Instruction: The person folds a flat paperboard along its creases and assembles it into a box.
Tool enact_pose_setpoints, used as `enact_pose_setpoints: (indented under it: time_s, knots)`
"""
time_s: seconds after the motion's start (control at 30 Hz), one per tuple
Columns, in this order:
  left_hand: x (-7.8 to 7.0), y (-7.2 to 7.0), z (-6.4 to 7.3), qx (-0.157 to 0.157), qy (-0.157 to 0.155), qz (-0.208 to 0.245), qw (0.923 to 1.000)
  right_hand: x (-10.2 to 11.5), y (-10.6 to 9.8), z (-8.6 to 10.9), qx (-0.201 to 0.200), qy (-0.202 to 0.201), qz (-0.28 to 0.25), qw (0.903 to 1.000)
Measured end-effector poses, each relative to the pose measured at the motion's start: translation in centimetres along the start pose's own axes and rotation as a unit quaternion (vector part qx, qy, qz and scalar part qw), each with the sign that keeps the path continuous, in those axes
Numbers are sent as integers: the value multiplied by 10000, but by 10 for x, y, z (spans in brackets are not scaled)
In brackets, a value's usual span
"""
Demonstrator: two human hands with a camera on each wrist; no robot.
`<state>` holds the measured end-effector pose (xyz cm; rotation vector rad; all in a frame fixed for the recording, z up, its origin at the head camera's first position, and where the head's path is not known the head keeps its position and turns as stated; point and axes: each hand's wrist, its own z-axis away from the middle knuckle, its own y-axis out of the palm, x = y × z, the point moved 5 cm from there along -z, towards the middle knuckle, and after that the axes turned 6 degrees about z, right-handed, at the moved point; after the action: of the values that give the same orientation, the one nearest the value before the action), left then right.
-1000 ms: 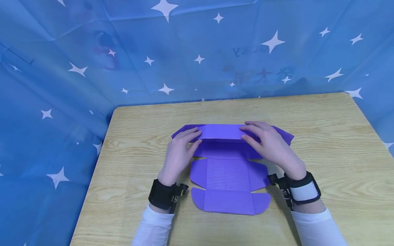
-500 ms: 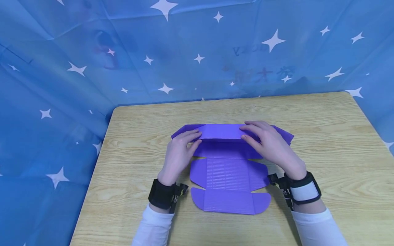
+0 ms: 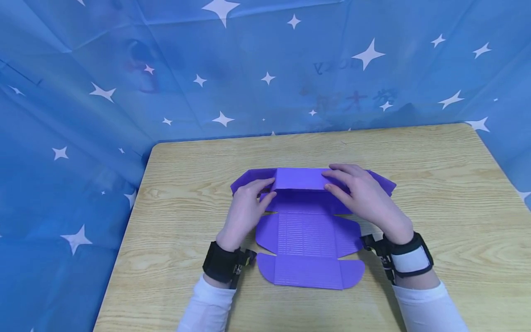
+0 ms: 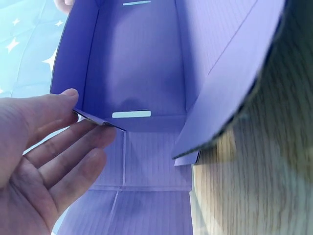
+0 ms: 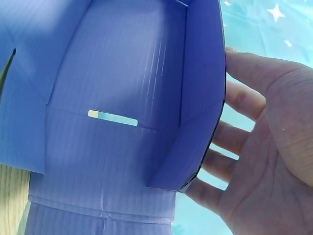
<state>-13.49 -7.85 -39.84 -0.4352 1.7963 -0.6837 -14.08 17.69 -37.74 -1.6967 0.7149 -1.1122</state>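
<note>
A partly folded purple cardboard box (image 3: 307, 272) lies on the wooden table, its front panels and rounded tabs spread flat. The far wall stands up, with a long panel (image 3: 300, 178) bent over toward me. My left hand (image 3: 244, 207) pinches a small flap (image 4: 95, 119) at the left end of that panel, the thumb on one side and fingertips on the other. My right hand (image 3: 365, 193) rests its relaxed fingers on the outside of the panel's right end, thumb near its edge. In the right wrist view, the panel (image 5: 203, 73) hides the fingertips.
Side flaps stick out at both far corners of the box, among them the right one (image 3: 381, 182). The wooden table (image 3: 174, 221) extends around it. A blue cloth (image 3: 249, 55) with white stars hangs behind the table and along its left side.
My left hand has shifted slightly right and inward along the panel, uncovering more of the left side flap. The right hand stays nearly where it was.
</note>
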Motion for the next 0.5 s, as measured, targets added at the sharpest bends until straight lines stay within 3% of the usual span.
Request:
enact_pose_setpoints:
  time_s: [0.5]
  knots:
    - [3,5,0,324,-434,509,9972,5,-1,2,29,-75,132,9999]
